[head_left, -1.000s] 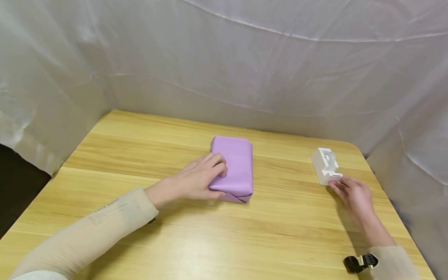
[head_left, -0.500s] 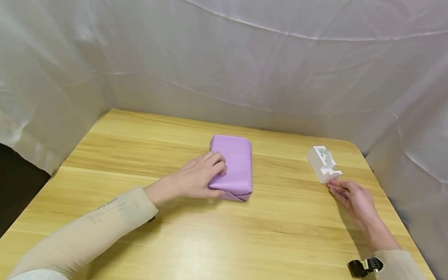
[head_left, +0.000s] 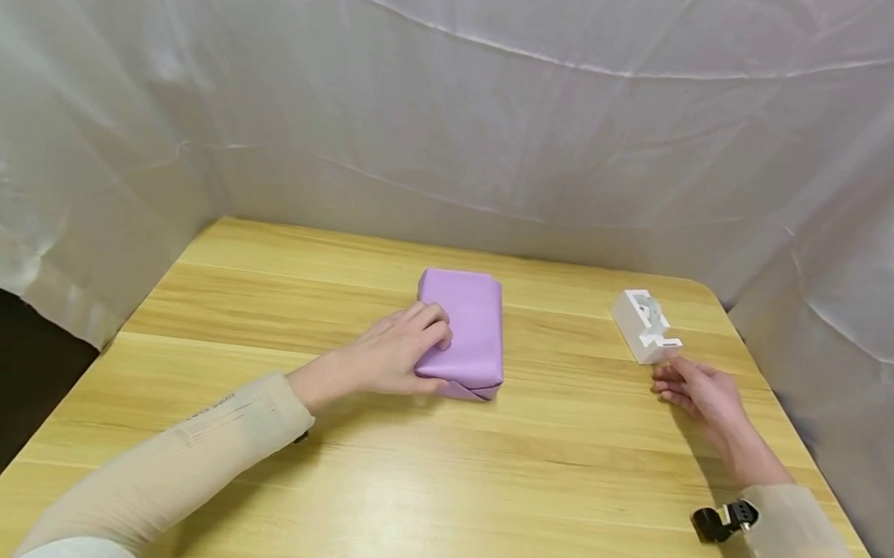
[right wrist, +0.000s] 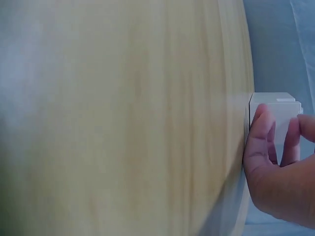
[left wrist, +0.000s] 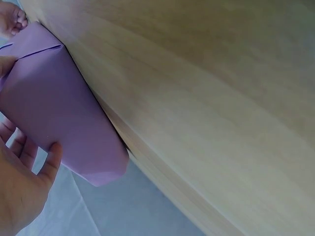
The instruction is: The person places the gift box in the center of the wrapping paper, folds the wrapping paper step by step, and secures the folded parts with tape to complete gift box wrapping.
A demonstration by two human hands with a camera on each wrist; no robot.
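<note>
A box wrapped in purple paper [head_left: 471, 322] lies left of the table's middle in the head view, a folded flap at its near end. My left hand [head_left: 394, 356] holds it, curled fingers on its top and left side, thumb at the near end. In the left wrist view, the fingertips press the purple wrapping [left wrist: 64, 108]. A white tape dispenser [head_left: 632, 329] with a clear roll stands at the right. My right hand [head_left: 707, 399] is at its front lip, thumb and index tips close together in the right wrist view; I cannot tell whether they pinch tape.
The wooden table [head_left: 437, 495] extends toward me, with its far right corner rounded just behind the dispenser. A pale cloth curtain [head_left: 453, 129] encloses the back and sides. A black device [head_left: 724, 522] is worn at the right sleeve's cuff.
The dispenser has shifted slightly left and away, mostly in the first half second. My right index finger has since moved up to its front lip. My left hand stays on the box.
</note>
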